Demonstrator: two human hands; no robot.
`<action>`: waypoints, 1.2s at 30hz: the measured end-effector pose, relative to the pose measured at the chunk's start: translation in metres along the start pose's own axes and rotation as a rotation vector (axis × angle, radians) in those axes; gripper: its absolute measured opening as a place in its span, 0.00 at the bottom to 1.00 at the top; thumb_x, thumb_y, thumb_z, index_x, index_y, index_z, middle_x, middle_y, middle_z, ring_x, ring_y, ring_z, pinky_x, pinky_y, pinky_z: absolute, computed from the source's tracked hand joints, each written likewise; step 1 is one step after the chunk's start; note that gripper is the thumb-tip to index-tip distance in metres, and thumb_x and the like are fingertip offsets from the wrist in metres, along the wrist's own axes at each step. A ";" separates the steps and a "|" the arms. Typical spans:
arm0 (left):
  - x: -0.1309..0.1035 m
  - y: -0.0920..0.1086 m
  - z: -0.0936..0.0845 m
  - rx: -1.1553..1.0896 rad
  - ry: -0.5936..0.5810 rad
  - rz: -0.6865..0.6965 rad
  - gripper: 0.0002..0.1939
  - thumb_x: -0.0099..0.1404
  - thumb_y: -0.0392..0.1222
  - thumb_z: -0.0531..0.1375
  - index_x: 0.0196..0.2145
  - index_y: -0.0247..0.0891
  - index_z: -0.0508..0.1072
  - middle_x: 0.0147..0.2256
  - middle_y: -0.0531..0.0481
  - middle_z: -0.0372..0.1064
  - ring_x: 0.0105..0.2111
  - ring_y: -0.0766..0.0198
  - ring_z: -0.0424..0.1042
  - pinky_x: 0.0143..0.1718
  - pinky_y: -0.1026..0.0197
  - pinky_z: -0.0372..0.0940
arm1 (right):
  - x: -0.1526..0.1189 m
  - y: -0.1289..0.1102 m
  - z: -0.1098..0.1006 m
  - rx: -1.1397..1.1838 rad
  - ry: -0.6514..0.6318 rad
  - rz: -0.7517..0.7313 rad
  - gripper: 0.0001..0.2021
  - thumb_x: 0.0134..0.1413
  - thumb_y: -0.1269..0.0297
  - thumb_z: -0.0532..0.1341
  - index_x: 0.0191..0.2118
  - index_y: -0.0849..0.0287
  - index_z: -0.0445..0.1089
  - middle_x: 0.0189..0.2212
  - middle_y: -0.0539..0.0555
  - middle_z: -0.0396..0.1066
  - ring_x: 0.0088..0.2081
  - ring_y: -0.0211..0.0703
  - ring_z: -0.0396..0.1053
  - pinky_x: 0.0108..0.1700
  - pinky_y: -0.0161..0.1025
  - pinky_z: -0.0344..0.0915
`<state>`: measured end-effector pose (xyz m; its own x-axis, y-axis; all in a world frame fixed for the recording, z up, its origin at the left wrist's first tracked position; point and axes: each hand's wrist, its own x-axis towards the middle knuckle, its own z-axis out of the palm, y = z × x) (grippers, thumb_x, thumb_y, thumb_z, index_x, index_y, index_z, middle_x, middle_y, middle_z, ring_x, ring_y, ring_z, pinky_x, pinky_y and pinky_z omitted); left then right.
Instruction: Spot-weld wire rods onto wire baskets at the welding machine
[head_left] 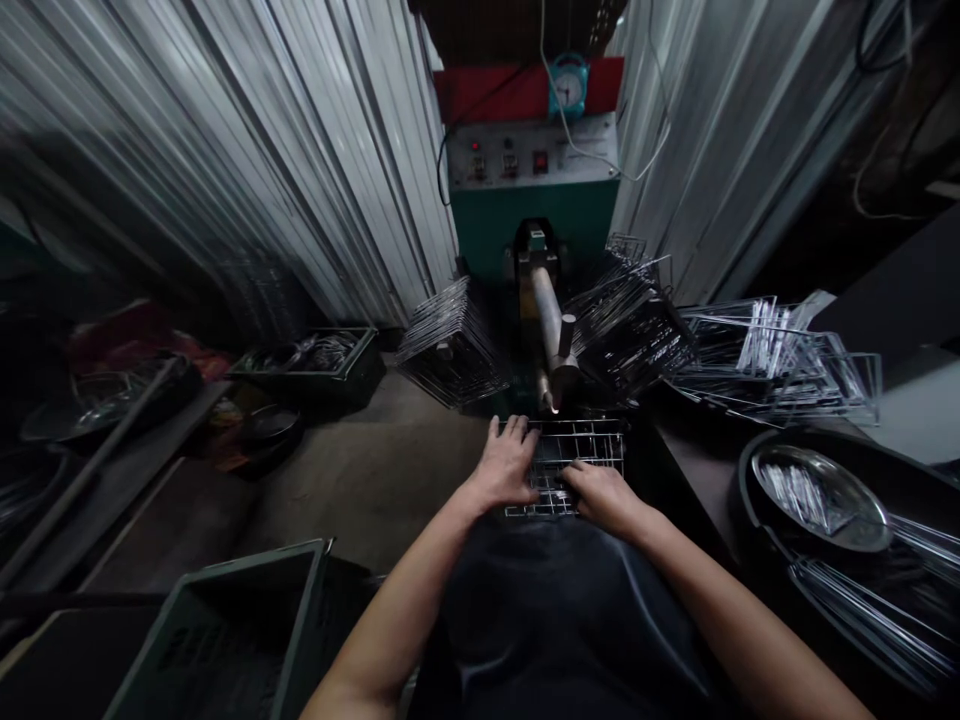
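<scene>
A wire rack [576,448] of crossed metal rods lies in front of my body, just under the tip of a spot welding machine [555,330]. A small bright glow shows at the tip, near the rack's far edge. My left hand [507,465] grips the rack's left side, fingers over the far part and thumb toward the near part. Closed on the rods near the middle is my right hand [604,492], its fingertips partly hidden. A dark apron [555,620] comes right up to the rack's near edge.
Stacked wire frames [454,345] hang left of the welder arm, and more frames [634,330] to its right. A black tub [757,450] at right holds a metal bowl [862,510] and loose rods. A green crate [225,570] stands at lower left.
</scene>
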<state>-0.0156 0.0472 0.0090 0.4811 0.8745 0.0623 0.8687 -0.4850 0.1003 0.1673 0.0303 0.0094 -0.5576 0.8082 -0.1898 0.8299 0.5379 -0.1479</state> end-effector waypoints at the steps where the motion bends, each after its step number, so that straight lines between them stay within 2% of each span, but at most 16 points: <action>1: 0.000 -0.001 -0.001 -0.002 0.000 -0.003 0.44 0.40 0.50 0.63 0.54 0.30 0.56 0.57 0.29 0.50 0.58 0.41 0.48 0.58 0.40 0.39 | -0.001 -0.001 -0.001 -0.012 0.005 0.004 0.19 0.45 0.77 0.51 0.44 0.59 0.67 0.40 0.57 0.68 0.38 0.44 0.68 0.36 0.36 0.59; 6: 0.001 -0.007 -0.002 -0.010 0.018 -0.010 0.45 0.39 0.51 0.64 0.54 0.31 0.57 0.57 0.30 0.51 0.58 0.42 0.49 0.58 0.41 0.40 | 0.000 -0.003 -0.001 -0.028 0.044 -0.005 0.18 0.49 0.77 0.50 0.44 0.56 0.68 0.40 0.55 0.69 0.37 0.43 0.69 0.34 0.35 0.60; 17: 0.001 -0.012 -0.004 0.001 0.008 0.006 0.48 0.39 0.52 0.65 0.55 0.29 0.56 0.57 0.27 0.50 0.58 0.41 0.48 0.58 0.40 0.39 | 0.005 -0.001 0.002 -0.063 0.096 -0.022 0.15 0.48 0.76 0.51 0.40 0.57 0.69 0.37 0.54 0.70 0.35 0.42 0.69 0.32 0.34 0.59; 29: 0.031 -0.025 -0.015 -0.051 -0.021 -0.024 0.46 0.40 0.53 0.66 0.54 0.32 0.58 0.56 0.29 0.52 0.58 0.41 0.49 0.57 0.39 0.44 | 0.024 0.012 -0.022 -0.032 0.121 0.024 0.15 0.51 0.73 0.52 0.42 0.57 0.70 0.39 0.54 0.70 0.39 0.42 0.69 0.34 0.34 0.58; 33: 0.031 -0.026 -0.014 -0.052 -0.031 0.002 0.45 0.41 0.55 0.66 0.54 0.33 0.59 0.55 0.30 0.54 0.56 0.41 0.52 0.55 0.39 0.48 | 0.019 0.010 -0.019 -0.035 0.153 0.036 0.16 0.52 0.73 0.51 0.45 0.54 0.68 0.42 0.53 0.70 0.39 0.41 0.69 0.35 0.33 0.59; 36: 0.034 -0.027 -0.016 -0.029 -0.025 -0.005 0.47 0.41 0.57 0.65 0.55 0.34 0.57 0.56 0.30 0.52 0.57 0.40 0.50 0.55 0.38 0.46 | 0.020 0.010 -0.012 -0.043 0.187 0.048 0.17 0.54 0.72 0.50 0.47 0.53 0.68 0.43 0.54 0.69 0.38 0.40 0.70 0.34 0.33 0.60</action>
<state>-0.0249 0.0899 0.0239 0.4798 0.8766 0.0374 0.8675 -0.4803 0.1294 0.1650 0.0550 0.0156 -0.5076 0.8615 -0.0119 0.8578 0.5040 -0.1006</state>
